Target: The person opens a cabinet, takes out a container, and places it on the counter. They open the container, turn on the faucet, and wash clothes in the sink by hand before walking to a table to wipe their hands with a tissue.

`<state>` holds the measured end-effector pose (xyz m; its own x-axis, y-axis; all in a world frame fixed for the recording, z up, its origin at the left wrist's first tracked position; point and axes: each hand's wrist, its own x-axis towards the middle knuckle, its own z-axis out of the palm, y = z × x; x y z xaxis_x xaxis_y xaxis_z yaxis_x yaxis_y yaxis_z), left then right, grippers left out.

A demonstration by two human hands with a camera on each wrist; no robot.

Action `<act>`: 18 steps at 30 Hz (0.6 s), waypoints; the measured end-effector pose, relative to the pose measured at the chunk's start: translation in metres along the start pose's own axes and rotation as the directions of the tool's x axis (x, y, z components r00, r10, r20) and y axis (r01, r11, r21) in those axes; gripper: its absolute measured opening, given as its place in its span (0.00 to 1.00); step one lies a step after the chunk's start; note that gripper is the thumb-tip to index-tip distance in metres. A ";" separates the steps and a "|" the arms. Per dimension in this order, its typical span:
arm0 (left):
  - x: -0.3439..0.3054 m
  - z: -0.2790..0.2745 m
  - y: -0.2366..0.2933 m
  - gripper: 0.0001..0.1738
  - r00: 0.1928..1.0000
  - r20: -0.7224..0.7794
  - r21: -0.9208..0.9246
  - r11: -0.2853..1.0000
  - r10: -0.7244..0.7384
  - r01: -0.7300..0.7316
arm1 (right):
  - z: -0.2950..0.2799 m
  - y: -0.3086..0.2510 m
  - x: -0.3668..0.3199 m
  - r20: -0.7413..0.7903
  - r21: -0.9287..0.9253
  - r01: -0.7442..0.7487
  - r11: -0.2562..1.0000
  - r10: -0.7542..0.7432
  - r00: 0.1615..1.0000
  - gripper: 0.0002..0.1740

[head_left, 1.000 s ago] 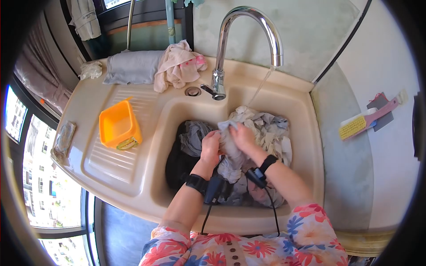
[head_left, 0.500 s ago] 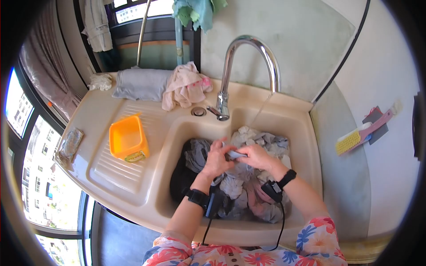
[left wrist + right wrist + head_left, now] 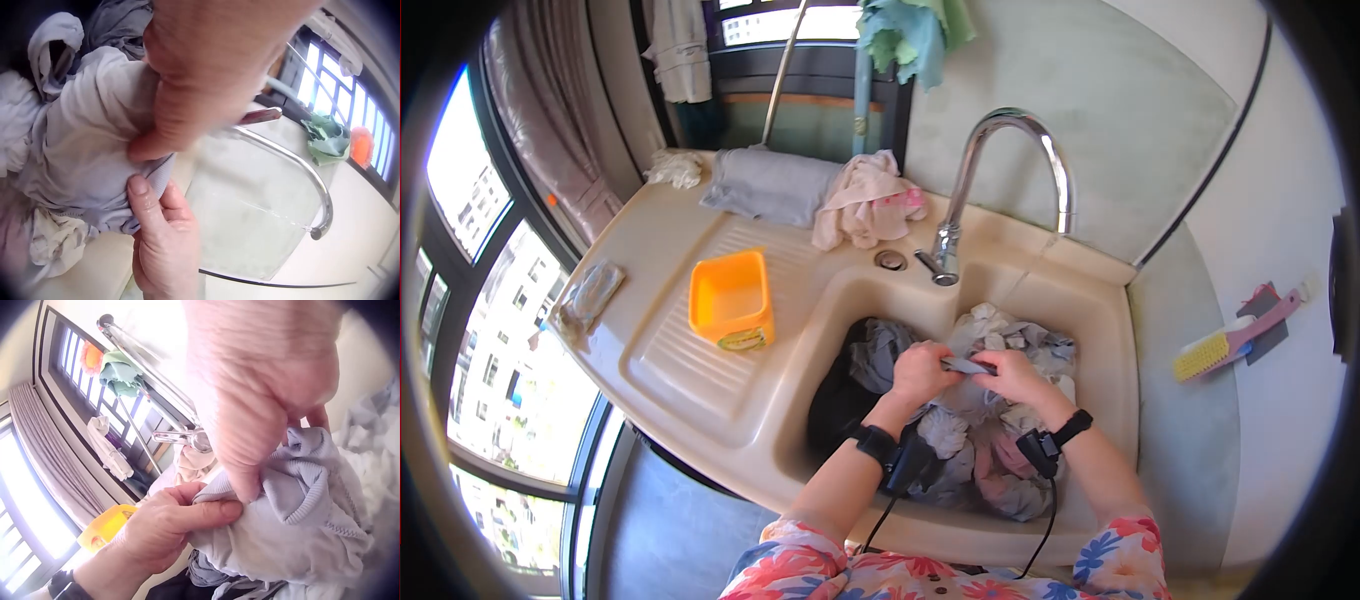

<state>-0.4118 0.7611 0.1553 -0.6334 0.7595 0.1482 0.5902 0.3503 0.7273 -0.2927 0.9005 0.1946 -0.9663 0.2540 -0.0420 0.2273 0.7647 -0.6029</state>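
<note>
Both hands hold a wet, light grey garment (image 3: 275, 544) with a ribbed band, above the laundry in the sink. My left hand (image 3: 922, 372) pinches the band between thumb and fingers. A short way to its right, my right hand (image 3: 1012, 375) grips the same band, its thumb on the cloth. A folded stretch of the ribbing (image 3: 306, 481) and a zigzag seam show in the right wrist view. Below the hands lie white and grey clothes (image 3: 1055, 350), a pink piece (image 3: 1000, 465) and, at the left, dark cloth (image 3: 840, 405).
A chrome tap (image 3: 1015, 117) arches over the sink (image 3: 1108, 340), running a thin stream of water. An orange plastic tub (image 3: 718, 328) stands on the ribbed drainboard. Behind it lie a grey cloth roll (image 3: 770, 187) and a pink cloth (image 3: 865, 200). A brush (image 3: 1240, 340) hangs on the right wall.
The hands earlier held the garment bunched and raised; they have shifted along it and now hold its ribbed band between them. The head view has turned, so the sink sits lower and farther right.
</note>
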 end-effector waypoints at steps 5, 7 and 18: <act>-0.001 0.001 -0.001 0.20 0.999 0.042 0.061 0.998 0.015 -0.017 | 0.002 0.003 -0.004 0.007 0.025 0.005 1.000 -0.005 1.000 0.19; -0.001 0.000 -0.002 0.20 0.999 0.047 0.046 0.999 0.003 -0.006 | 0.003 0.002 -0.003 -0.003 0.010 0.004 1.000 -0.004 1.000 0.18; 0.001 0.006 -0.003 0.21 0.989 0.105 0.128 0.988 -0.105 0.092 | 0.011 0.020 -0.003 -0.100 -0.001 0.002 1.000 -0.003 0.995 0.17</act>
<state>-0.4112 0.7638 0.1494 -0.6357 0.7719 -0.0008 0.5889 0.4856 0.6461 -0.2865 0.9079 0.1738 -0.9499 0.3102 0.0395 0.2250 0.7659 -0.6023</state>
